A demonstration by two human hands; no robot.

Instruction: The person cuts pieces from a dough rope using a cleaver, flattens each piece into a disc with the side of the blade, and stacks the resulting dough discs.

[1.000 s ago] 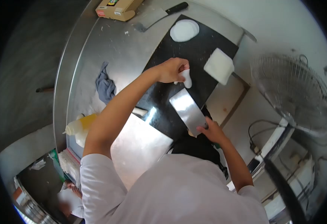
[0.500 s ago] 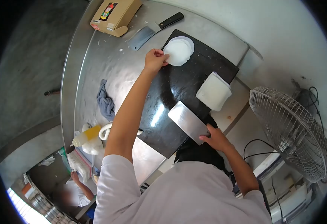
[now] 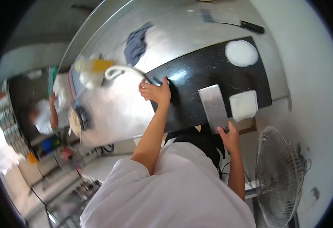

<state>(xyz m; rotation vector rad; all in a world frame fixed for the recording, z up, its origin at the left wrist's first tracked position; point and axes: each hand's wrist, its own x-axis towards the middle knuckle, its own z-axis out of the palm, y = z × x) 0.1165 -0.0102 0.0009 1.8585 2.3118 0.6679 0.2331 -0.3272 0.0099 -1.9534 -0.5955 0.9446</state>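
My right hand point(image 3: 229, 136) grips a broad, flat cleaver point(image 3: 215, 106), its blade lying over the black board point(image 3: 197, 72) near the front edge. My left hand point(image 3: 157, 92) is over the board's left end with fingers spread and nothing held in them. Its fingertips are close to a curved white strip point(image 3: 126, 70) that looks like dough; whether they touch it I cannot tell. Thin white rounds point(image 3: 241, 53) lie stacked at the board's far right. A thick white square pad point(image 3: 244, 105), perhaps folded cloth, sits at its near right corner.
Behind the board lies a second cleaver point(image 3: 231, 21) with a black handle. A grey cloth point(image 3: 137, 45) and a bottle of yellow liquid point(image 3: 94, 65) are on the metal table point(image 3: 109, 114). A fan point(image 3: 280, 178) stands at right; another person point(image 3: 46, 117) is at far left.
My left hand has left the white rounds and come left and nearer to me, its fingers spreading. The right hand still holds the cleaver. The view has turned.
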